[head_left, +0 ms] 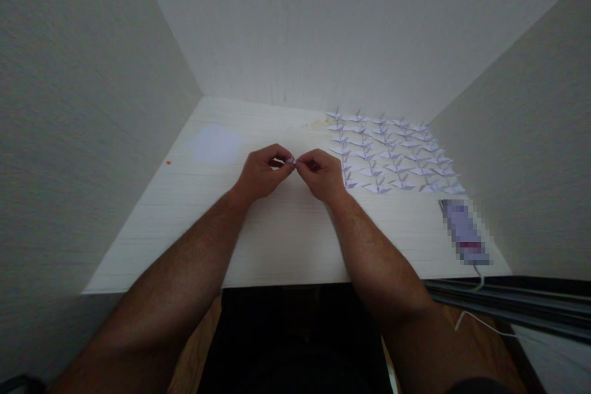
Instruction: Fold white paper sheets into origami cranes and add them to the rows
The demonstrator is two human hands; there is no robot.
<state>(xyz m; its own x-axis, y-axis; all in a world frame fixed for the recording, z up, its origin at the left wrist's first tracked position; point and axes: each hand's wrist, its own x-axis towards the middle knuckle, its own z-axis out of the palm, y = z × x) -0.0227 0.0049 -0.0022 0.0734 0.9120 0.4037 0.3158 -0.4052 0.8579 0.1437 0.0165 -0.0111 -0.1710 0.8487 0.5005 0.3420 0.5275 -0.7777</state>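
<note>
Both hands meet over the middle of the white table (277, 240): the left hand (261, 173) and the right hand (323, 175) are each closed in a fingertip pinch on one small folded paper (290, 160), which sits in the narrow gap between them, at or just above the tabletop. The piece is tiny, so thumb and forefinger tips do the gripping while the other fingers curl under. That hold looks suited to pressing or pulling a fine crease, with one hand bracing against the other. Whether the wrists rest on the table cannot be told.

Just to the right of the right hand, finished paper cranes (392, 154) lie in several tidy rows running back toward the wall (323, 24) – spaced apart, wings not overlapping, likely so none gets crushed. The nearest cranes almost touch the right hand.

A pale patch (216, 143) lies on the table's left side, with a small red dot (168, 162) near it. A pixelated flat object (464, 231) lies near the right front corner, a white cable (480, 271) trailing off the edge.
</note>
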